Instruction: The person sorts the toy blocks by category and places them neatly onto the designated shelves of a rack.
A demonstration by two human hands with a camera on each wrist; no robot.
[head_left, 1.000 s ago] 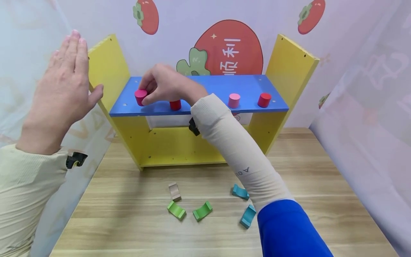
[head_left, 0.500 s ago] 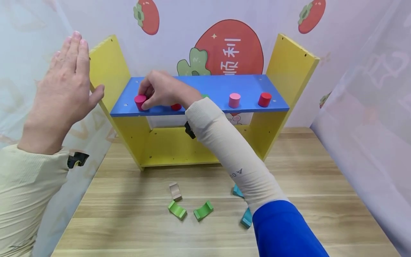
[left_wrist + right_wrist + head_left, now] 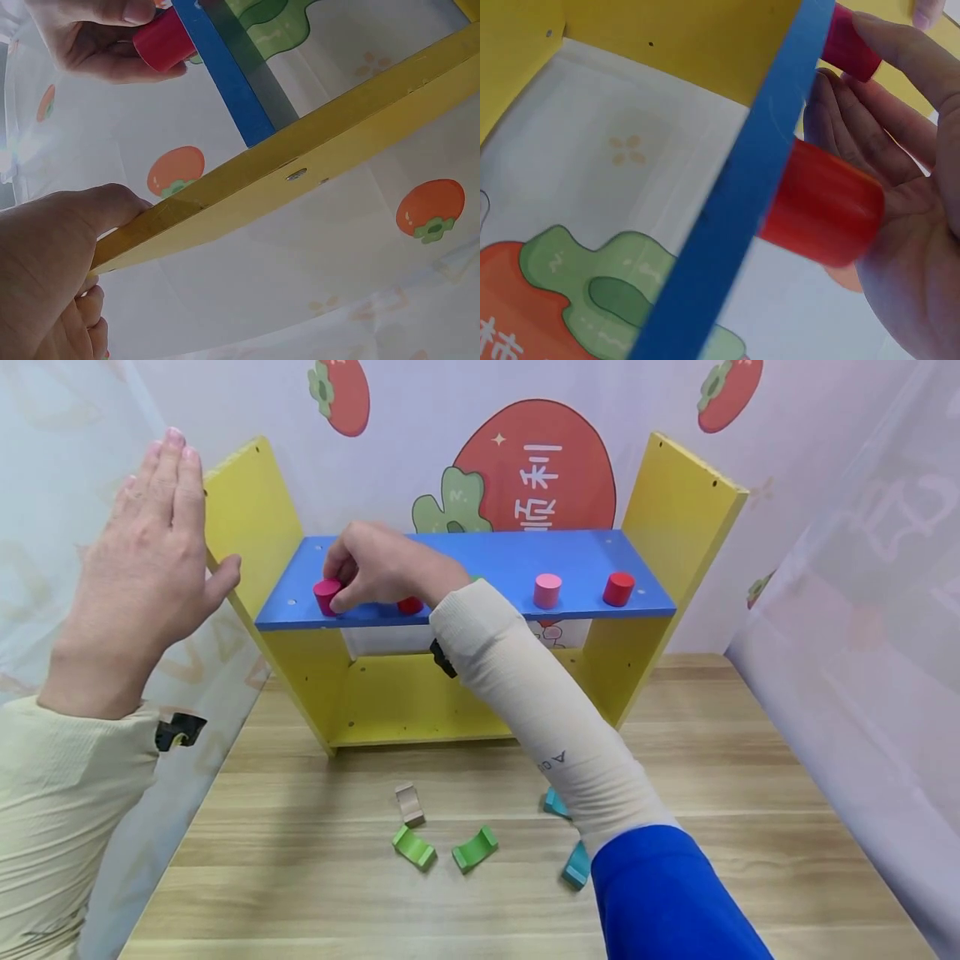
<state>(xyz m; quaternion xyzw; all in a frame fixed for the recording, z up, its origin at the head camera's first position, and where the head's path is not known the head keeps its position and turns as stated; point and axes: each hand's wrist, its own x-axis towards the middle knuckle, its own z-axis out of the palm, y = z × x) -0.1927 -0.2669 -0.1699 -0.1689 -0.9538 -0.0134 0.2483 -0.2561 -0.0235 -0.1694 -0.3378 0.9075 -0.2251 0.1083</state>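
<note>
In the head view my right hand point(image 3: 386, 560) pinches a magenta cylinder block point(image 3: 326, 598), which stands upright on the left part of the blue shelf board point(image 3: 510, 556). The right wrist view has thumb and fingers about that magenta block, beside a closer red cylinder block point(image 3: 829, 202). My left hand point(image 3: 146, 556) holds the shelf's yellow left side panel point(image 3: 255, 502), its fingers long and straight outside, thumb at the edge. A red cylinder block point(image 3: 410, 605) is partly hidden by my right hand. Farther right stand a pink cylinder block point(image 3: 547, 591) and another red one point(image 3: 618, 589).
On the wooden table point(image 3: 720, 827), before the shelf, lie curved blocks: one beige point(image 3: 409, 805), two green point(image 3: 475, 849) and two teal point(image 3: 577, 866), the teal ones partly behind my right sleeve. A yellow right panel point(image 3: 678, 518) rises at the shelf's other end. A sliver of green shows behind my sleeve.
My right hand and the magenta block have shifted slightly down and toward the board's front edge, and the forearm slightly left. My left hand has stayed on the panel.
</note>
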